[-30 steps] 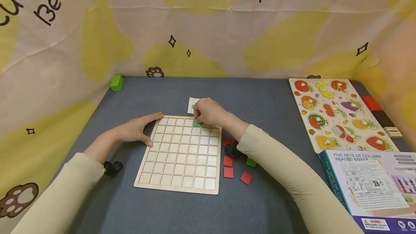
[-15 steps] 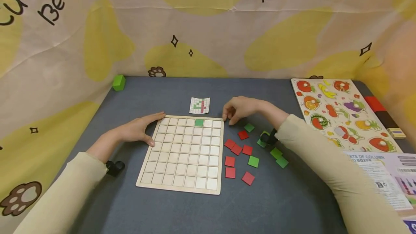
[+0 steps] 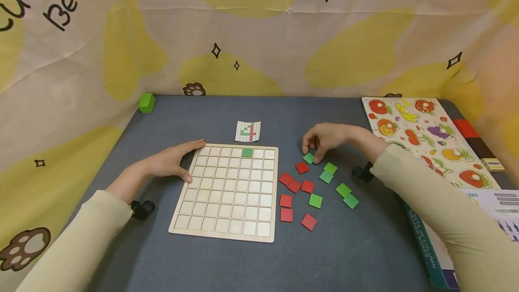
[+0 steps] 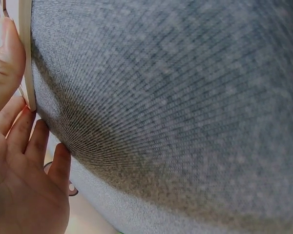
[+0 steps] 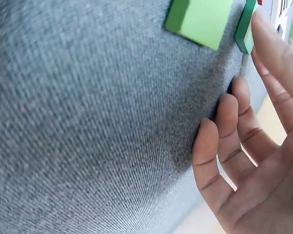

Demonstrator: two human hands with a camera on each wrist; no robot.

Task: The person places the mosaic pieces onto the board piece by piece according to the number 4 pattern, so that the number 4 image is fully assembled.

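My left hand (image 3: 168, 162) lies at the upper left side of a wooden grid board (image 3: 223, 193), its fingers extended toward the far corner. In the left wrist view the thumb (image 4: 10, 51) rests on the board's rim. One green square tile (image 3: 247, 152) sits in the board's top row. To the right of the board, my right hand (image 3: 326, 140) has thumb and index finger at opposite edges of another green tile (image 3: 309, 158), pinching it at table level. In the right wrist view, the thumb touches this tile (image 5: 246, 28); its other fingers rest near the cloth.
Several red tiles (image 3: 286, 201) and green tiles (image 3: 315, 201) lie loose right of the board. Behind it is a small pattern card (image 3: 248, 131). A fruit puzzle board (image 3: 430, 134) and a box (image 3: 431, 247) stand at the right. A green block (image 3: 147, 102) sits at the far left corner.
My right hand has left the green tile in the board's top row and moved right to a loose green tile. The pattern card came into full sight. My left hand stayed put.
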